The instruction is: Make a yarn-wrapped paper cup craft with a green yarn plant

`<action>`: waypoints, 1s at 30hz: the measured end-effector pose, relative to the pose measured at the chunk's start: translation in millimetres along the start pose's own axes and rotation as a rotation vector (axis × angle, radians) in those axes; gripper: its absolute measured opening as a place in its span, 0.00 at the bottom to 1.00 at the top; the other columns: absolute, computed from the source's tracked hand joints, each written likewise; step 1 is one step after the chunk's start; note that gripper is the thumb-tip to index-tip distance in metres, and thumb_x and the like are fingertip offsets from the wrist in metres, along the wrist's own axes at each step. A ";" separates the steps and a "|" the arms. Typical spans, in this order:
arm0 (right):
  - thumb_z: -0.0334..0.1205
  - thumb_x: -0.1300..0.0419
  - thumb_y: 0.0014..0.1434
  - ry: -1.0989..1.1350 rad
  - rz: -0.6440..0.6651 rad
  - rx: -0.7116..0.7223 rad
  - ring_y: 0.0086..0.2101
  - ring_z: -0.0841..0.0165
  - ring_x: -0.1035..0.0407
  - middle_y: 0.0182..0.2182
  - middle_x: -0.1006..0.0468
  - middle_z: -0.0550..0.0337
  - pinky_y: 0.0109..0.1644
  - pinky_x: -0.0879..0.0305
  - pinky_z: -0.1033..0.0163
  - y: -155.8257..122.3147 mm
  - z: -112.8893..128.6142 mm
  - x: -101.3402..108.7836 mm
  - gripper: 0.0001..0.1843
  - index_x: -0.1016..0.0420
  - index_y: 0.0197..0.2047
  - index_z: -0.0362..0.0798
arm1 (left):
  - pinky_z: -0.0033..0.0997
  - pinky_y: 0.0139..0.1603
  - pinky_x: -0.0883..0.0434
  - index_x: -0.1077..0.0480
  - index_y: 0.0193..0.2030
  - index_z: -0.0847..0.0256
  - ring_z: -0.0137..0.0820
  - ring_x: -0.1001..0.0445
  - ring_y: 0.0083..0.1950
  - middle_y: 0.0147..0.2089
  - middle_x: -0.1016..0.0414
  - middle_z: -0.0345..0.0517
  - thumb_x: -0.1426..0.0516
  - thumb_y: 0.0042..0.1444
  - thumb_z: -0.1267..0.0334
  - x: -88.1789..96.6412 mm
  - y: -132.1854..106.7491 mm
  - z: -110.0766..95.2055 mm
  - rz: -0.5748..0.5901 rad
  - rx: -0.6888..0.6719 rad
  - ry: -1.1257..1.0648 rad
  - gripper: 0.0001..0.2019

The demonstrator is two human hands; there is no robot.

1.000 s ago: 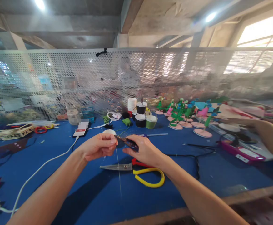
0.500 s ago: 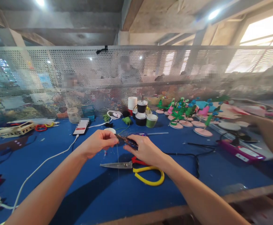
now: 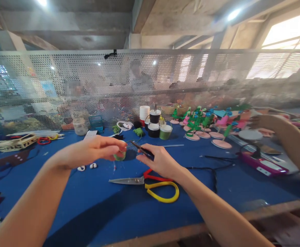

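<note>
My left hand is half spread, fingers pointing right. Its fingertips overlap a small green bucket, and whether they touch it I cannot tell. In my right hand are slim dark pliers, their tip angled up and left past the bucket. Below lie large scissors with one red and one yellow handle, blades toward the left. Two small white pieces rest under my left wrist.
Stacked small buckets stand at the back beside white cups. Green and pink figures on round bases fill the right rear. A purple power strip and another person's arm are at right. A perforated screen edges the table.
My left hand has come away from the plier tip, moved left and loosened its pinch. The green bucket's side now shows. The other person's hand has shifted left.
</note>
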State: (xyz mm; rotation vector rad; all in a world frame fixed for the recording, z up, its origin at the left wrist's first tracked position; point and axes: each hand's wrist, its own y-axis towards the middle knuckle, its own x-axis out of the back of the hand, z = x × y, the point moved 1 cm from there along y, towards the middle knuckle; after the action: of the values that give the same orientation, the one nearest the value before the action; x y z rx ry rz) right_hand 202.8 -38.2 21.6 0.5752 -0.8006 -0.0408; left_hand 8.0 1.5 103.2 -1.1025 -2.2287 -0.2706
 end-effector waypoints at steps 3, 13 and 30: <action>0.41 0.46 0.52 -0.012 0.009 0.055 0.25 0.74 0.38 0.25 0.29 0.62 0.30 0.43 0.69 -0.2 0.3 2.3 0.08 0.32 0.32 0.44 | 0.34 0.46 0.36 0.32 0.44 0.59 0.35 0.32 0.47 0.46 0.29 0.50 0.47 0.50 0.59 12.1 1.4 9.1 0.002 -0.024 -0.204 0.15; 0.39 0.45 0.52 -0.047 0.038 0.055 0.24 0.74 0.39 0.23 0.30 0.62 0.28 0.45 0.70 2.0 -1.6 -3.1 0.07 0.31 0.30 0.44 | 0.25 0.30 0.38 0.35 0.22 0.63 0.23 0.37 0.25 0.23 0.33 0.38 0.43 0.43 0.58 -23.4 39.0 32.0 -0.018 -0.084 -0.279 0.10; 0.39 0.47 0.53 0.099 0.069 0.052 0.25 0.74 0.39 0.24 0.30 0.63 0.29 0.44 0.71 2.5 -0.4 -7.0 0.08 0.31 0.31 0.44 | 0.31 0.40 0.37 0.35 0.31 0.63 0.28 0.32 0.35 0.32 0.30 0.43 0.45 0.47 0.55 -11.0 27.0 30.5 0.167 -0.189 -0.389 0.12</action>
State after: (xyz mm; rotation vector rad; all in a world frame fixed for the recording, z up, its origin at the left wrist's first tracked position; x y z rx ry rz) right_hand 197.7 -34.2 18.0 0.5943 -0.7264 0.0713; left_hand 20.2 24.7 70.2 -1.5454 -2.4641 -0.2123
